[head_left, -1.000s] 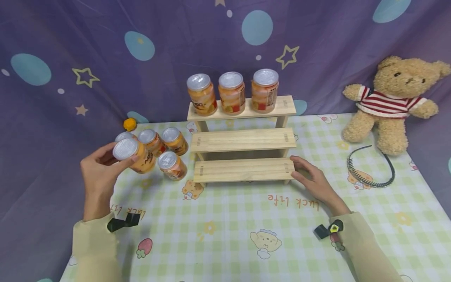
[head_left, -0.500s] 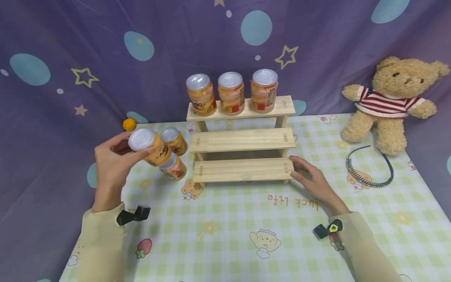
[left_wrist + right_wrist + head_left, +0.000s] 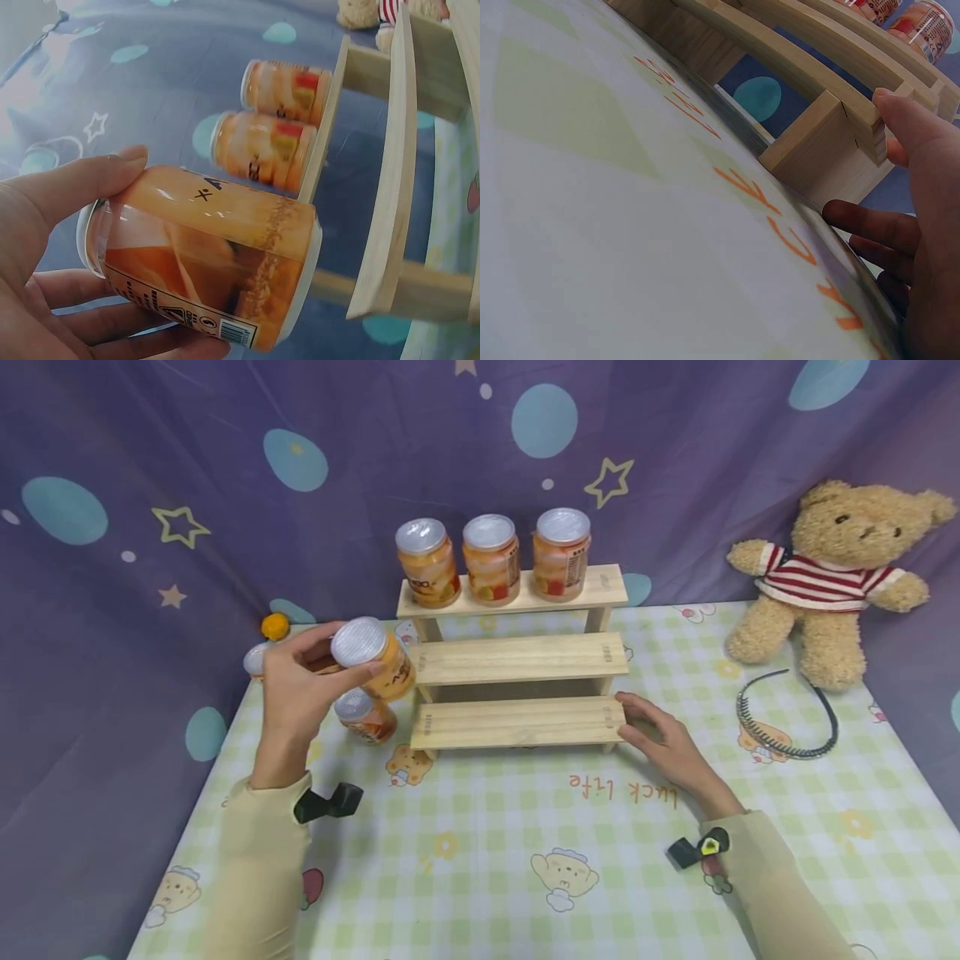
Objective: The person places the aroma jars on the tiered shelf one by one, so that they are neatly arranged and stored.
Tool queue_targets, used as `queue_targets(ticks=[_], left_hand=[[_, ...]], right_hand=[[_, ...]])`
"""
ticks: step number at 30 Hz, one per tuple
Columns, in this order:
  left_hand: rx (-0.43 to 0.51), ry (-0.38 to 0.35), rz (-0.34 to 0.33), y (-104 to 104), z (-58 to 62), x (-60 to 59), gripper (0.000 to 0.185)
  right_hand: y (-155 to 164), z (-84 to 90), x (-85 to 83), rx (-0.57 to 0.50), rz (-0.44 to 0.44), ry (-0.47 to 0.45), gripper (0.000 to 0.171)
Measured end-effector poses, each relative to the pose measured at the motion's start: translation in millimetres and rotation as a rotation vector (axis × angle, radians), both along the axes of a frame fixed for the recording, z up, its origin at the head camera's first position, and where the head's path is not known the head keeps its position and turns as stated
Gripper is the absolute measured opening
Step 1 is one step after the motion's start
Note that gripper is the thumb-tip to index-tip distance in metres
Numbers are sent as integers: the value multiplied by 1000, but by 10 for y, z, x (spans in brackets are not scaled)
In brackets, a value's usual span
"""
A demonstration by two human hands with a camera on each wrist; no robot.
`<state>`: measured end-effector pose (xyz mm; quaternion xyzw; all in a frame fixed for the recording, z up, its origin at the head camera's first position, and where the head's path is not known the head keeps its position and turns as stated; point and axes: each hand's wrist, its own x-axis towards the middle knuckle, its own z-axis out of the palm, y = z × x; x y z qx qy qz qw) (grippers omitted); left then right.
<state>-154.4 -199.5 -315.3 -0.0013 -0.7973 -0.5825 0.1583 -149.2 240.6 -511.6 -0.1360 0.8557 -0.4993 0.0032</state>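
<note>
My left hand (image 3: 288, 702) grips an orange fruit-printed jar (image 3: 392, 672) with a silver lid, thumb on the near side, tilted in the air at the left end of a three-step wooden shelf (image 3: 517, 723). In the left wrist view, the fingers curl around the lid end of the jar (image 3: 210, 255). My right hand (image 3: 667, 743) holds the right end of the lowest board, and in the right wrist view the thumb (image 3: 904, 116) lies on the board's corner. Three similar jars (image 3: 491, 564) stand in a row on the top step.
Below the held jar, another jar (image 3: 367, 720) stands on the checked tablecloth (image 3: 487, 810). A further jar (image 3: 255, 660) shows partly behind the left hand. A yellow ball (image 3: 275, 626) lies at the back left. At the right are a teddy bear (image 3: 817, 581) and a black headband (image 3: 787, 752).
My left hand has carried the jar rightward and slightly up, from over the group of jars to the shelf's left end. The right hand has stayed at the lowest board.
</note>
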Motion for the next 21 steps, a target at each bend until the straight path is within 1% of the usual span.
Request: queue_targets(ticks=[7, 13, 19, 21], left_hand=[[-54, -27, -63, 234, -10, -67, 55], [-43, -44, -128, 434, -47, -147, 56], [-52, -3, -201, 647, -51, -219, 56], [-44, -9, -217, 720, -53, -242, 56]], right_hand=[[8, -3, -1, -10, 6, 3, 52], [5, 3, 5, 0, 3, 1, 53], [1, -5, 2, -2, 2, -5, 52], [4, -7, -1, -3, 3, -4, 52]])
